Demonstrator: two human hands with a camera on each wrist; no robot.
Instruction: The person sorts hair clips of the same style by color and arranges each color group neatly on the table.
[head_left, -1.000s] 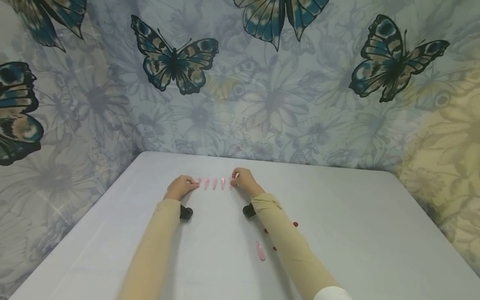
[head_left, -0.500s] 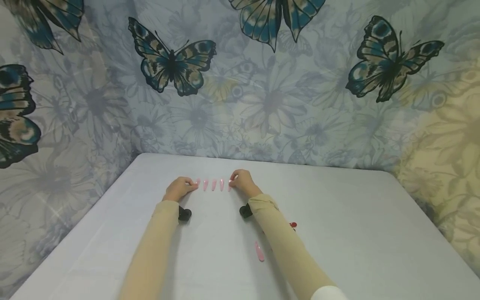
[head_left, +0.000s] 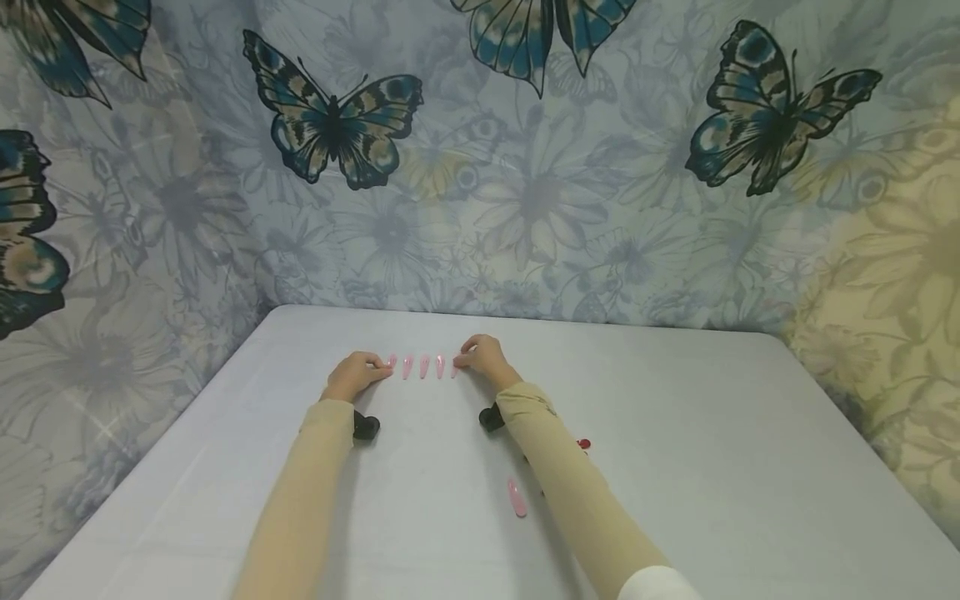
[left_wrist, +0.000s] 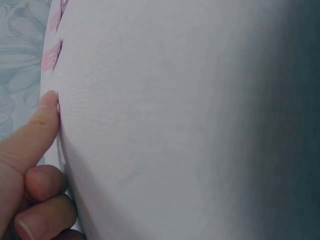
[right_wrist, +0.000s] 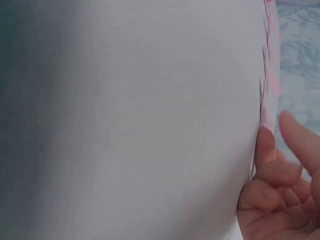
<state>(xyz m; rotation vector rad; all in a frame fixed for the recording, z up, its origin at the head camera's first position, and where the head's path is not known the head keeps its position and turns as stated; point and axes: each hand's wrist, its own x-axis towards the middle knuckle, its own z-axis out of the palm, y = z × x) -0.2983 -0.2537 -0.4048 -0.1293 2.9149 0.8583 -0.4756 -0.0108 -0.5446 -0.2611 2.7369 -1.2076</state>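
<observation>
Five slim pink clips [head_left: 424, 367] stand in an evenly spaced row towards the far edge of a smooth white tabletop [head_left: 420, 508], their lengths roughly parallel. A person's left hand [head_left: 356, 375] touches the leftmost clip; the thumb lies along it and the other fingers curl beneath, though whether they pinch it cannot be told. The right hand [head_left: 487, 360] is at the rightmost clip, a fingertip against its end, the thumb held a little apart and the fingers loosely bent rather than closed around it.

Nearer the viewer, a single pink clip [head_left: 517, 498] lies beside the right forearm, with a small red object [head_left: 585, 444] partly hidden by that sleeve. Both sleeves [head_left: 300, 500] are tan, and a black device [head_left: 366, 427] shows at each wrist.

Behind the table, pale blue-grey wall covering [head_left: 540, 200] carries faded flowers and large teal butterflies [head_left: 333, 129], turning yellowish at right. The head view shows the whole row; the right wrist view alone reveals the gap beside the thumb, and the left wrist view the curled fingers.
</observation>
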